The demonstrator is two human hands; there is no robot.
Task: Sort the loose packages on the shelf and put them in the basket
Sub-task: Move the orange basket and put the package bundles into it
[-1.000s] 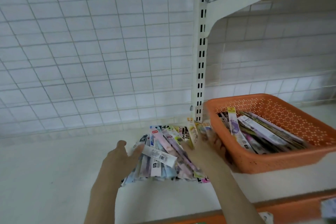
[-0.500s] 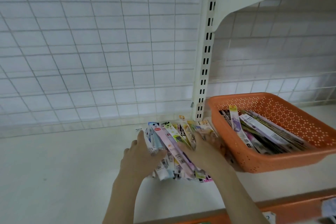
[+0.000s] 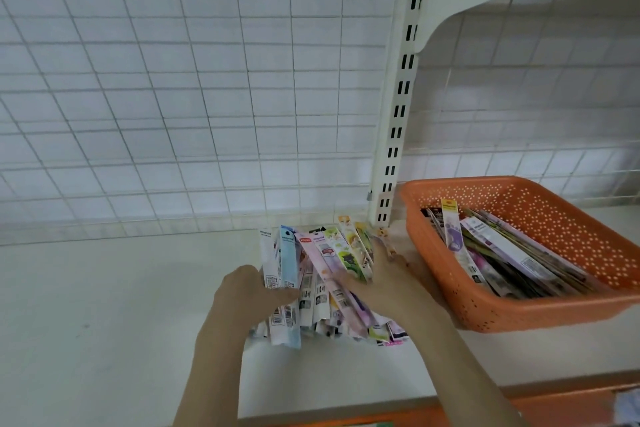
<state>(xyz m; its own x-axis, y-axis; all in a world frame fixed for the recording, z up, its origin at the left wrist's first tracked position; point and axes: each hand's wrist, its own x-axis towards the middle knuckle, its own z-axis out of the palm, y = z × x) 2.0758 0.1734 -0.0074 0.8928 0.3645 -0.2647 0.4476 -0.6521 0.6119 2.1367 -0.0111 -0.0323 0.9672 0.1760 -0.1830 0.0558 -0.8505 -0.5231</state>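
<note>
On the white shelf [image 3: 104,305], backed by a wire grid [image 3: 173,80], the pile of loose packages [image 3: 322,281] is clasped from the left by the left hand [image 3: 242,291], thumb across it. The right hand [image 3: 381,284] is laid over its right side, fingers fairly straight. A slotted upright [image 3: 398,114] stands behind. The orange basket [image 3: 554,218], just beside, is part-filled; its near wall is partly hidden by the right forearm.

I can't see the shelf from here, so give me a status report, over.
Left hand and right hand both on the loose packages, squaring the pile. Orange basket alongside, part filled. Nothing blocking.
</note>
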